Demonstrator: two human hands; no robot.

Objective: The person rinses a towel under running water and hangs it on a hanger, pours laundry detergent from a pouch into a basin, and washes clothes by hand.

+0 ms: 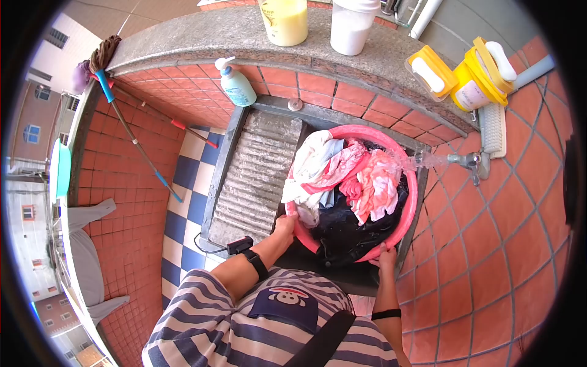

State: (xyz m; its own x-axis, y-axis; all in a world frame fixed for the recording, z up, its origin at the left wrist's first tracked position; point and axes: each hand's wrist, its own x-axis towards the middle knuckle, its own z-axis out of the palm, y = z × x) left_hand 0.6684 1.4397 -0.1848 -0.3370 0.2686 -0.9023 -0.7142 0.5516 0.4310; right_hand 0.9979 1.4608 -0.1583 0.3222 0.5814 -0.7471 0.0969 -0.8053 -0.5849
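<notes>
Under running tap [472, 161], clothes [378, 183] in pink basin [413, 197], hands [285, 226] [386, 257] gripping rim [344, 130]

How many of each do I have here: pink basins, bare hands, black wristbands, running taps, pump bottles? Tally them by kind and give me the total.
Pink basin: 1
Bare hands: 2 (left hand, right hand)
Black wristbands: 2
Running tap: 1
Pump bottle: 1
Total: 7
</notes>
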